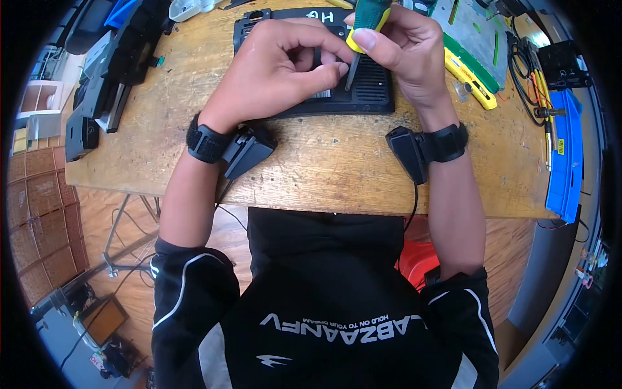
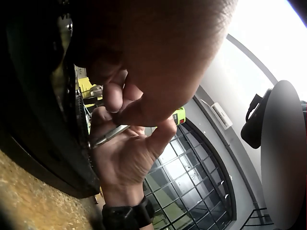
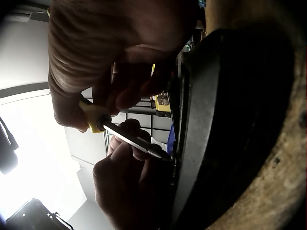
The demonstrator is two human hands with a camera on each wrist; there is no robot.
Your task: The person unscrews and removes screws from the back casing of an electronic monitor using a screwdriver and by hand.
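A black plastic casing (image 1: 372,97) with slotted vents lies on the wooden bench under both hands. The right hand (image 1: 414,61) grips the green and yellow handle of a screwdriver (image 1: 370,21), tilted with its tip down on the casing near the vents. From the other side the left hand (image 1: 265,78) reaches over the casing, its thumb and index finger at the metal shaft. In the right wrist view the shaft (image 3: 129,137) runs between the left hand's fingertips, its tip meeting the casing (image 3: 201,124). Whatever lies under the tip is too small to tell.
A yellow cutter (image 1: 476,81) lies right of the casing, beside a green-edged board (image 1: 473,32). Farther right are black cables and a blue bin (image 1: 565,155). Dark equipment (image 1: 113,71) stands at the left. The bench's front edge (image 1: 324,209) runs near the person's body.
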